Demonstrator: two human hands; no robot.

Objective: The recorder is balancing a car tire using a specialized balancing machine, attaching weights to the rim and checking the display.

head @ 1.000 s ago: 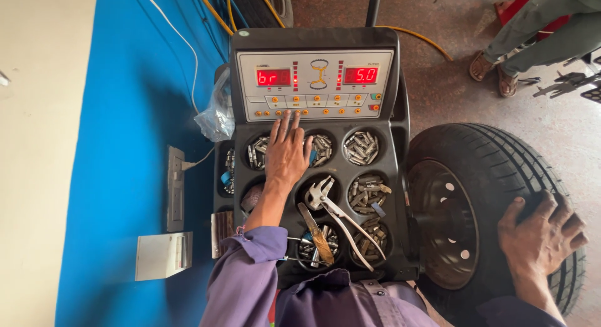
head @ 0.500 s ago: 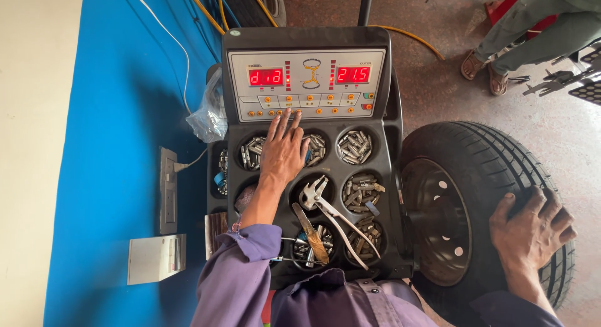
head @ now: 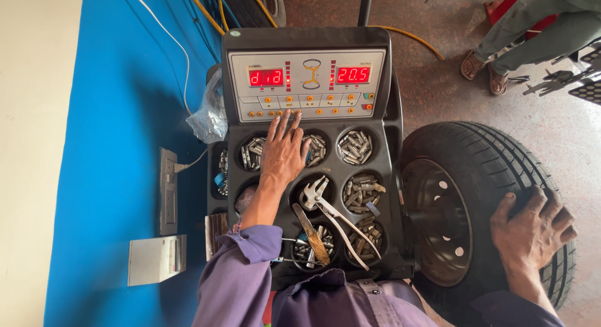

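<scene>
A wheel balancing machine stands in front of me with a grey control panel showing two red number displays and rows of orange buttons. My left hand lies flat on the black tray, fingertips touching the panel's lower button row. My right hand grips the tread of a black tyre mounted on the machine's right side, around a dark steel rim. The tray's round wells hold several metal wheel weights. Weight pliers lie across the middle wells.
A blue wall with a socket plate and white cable runs along the left. A clear plastic bag hangs beside the machine. Another person's legs in sandals stand at the top right on the concrete floor.
The red display readings have changed. My left hand stays at the panel's buttons, and my right hand has shifted slightly on the tyre. The view has drifted a little.
</scene>
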